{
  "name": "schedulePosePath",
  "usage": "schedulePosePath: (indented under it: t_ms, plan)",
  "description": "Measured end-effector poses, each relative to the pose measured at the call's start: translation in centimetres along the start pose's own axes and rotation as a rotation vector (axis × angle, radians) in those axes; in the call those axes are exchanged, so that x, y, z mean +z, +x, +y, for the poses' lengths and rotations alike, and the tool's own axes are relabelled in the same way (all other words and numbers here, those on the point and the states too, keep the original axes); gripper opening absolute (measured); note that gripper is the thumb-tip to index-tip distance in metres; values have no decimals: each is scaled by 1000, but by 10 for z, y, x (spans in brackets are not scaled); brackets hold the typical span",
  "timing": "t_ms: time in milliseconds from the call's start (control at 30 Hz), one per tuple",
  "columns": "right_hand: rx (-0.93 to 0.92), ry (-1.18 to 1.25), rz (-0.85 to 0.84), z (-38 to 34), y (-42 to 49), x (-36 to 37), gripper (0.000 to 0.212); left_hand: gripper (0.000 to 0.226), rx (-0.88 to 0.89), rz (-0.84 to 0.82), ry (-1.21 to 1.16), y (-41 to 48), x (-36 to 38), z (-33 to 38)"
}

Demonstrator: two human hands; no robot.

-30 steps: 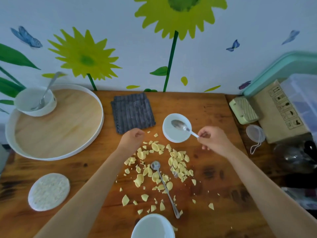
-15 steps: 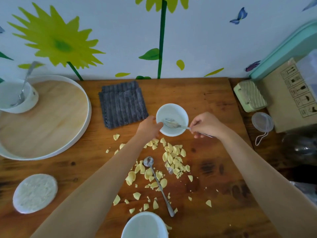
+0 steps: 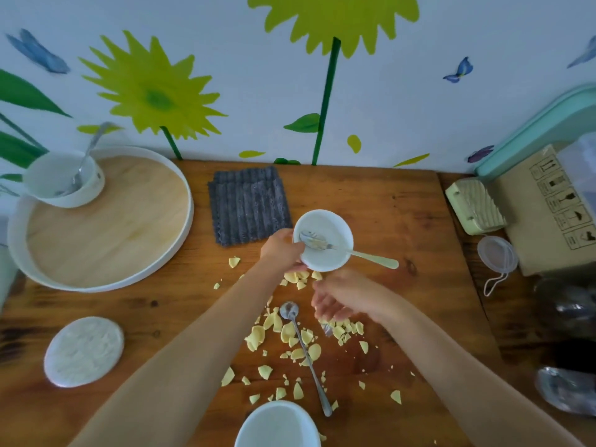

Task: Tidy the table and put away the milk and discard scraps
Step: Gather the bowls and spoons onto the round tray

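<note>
My left hand (image 3: 280, 250) grips the near-left rim of a small white bowl (image 3: 325, 229), which is tilted toward me, with a spoon (image 3: 351, 251) resting in it, handle pointing right. My right hand (image 3: 340, 296) hovers just below the bowl, palm up and fingers apart, blurred, above the yellow scraps (image 3: 290, 337) scattered over the wooden table (image 3: 403, 214). A second spoon (image 3: 304, 353) lies among the scraps. Another white bowl (image 3: 279, 425) sits at the near edge.
A round tray (image 3: 106, 227) at the left holds a white bowl with a spoon (image 3: 64, 179). A grey folded cloth (image 3: 248, 206) lies behind the bowl. A white round coaster (image 3: 84, 351) is at front left. A green holder (image 3: 474, 206), cardboard box (image 3: 548, 208) and strainer (image 3: 498, 258) stand right.
My left hand has taken hold of the small bowl's rim and tilted it. My right hand has let go of the spoon handle and dropped below the bowl, over the scraps.
</note>
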State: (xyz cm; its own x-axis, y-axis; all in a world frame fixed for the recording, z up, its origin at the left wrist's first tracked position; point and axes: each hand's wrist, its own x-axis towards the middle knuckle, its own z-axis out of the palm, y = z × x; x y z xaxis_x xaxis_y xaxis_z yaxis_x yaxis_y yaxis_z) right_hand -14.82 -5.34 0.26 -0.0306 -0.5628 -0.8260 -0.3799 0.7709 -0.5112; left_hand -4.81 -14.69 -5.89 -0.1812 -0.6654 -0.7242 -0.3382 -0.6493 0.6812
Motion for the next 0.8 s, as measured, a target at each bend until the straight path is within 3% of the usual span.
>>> schedulePosePath:
  t_ms: [100, 233, 367, 700, 800]
  plan:
    - [86, 93, 5, 4, 22, 22, 51, 42, 10, 23, -111, -7, -25, -2]
    - [-79, 397, 140, -15, 35, 33, 50, 43, 38, 90, -223, -13, -68, -1]
    - [-207, 511, 87, -64, 41, 51, 41, 43, 62, 168, -270, -17, -120, 0]
    - [-258, 525, 3, -196, 110, 136, 41, 42, 75, 357, -518, -2, -252, 3]
    - [-255, 463, 58, -220, 139, 149, 40, 45, 91, 383, -572, 15, -271, 4]
